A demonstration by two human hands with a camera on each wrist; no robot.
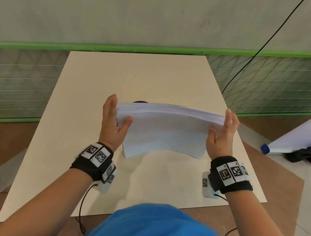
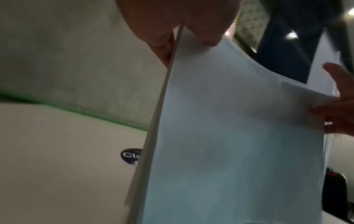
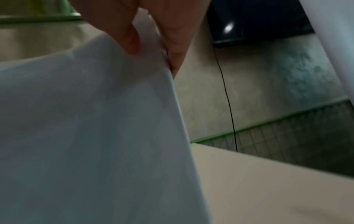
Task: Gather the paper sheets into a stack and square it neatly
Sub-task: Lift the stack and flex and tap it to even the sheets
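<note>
Cream-coloured table [image 1: 84, 108] fills the near ground, below one blue shirt [image 1: 161, 233] at the bottom edge. Two wrist bands with black-and-white tags sit above it. One paper stack [image 1: 166, 131] hangs in the air over the table, bowed, its sheet edges nearly flush. Left hand [image 1: 112, 120] pinches the stack's left side, thumb on top; right hand [image 1: 222, 134] pinches the right side likewise. One dark round sticker [image 2: 132, 156] lies beyond on the table. Farthest back, one green-framed mesh fence [image 1: 17, 79] and one black cable [image 1: 258, 52].
</note>
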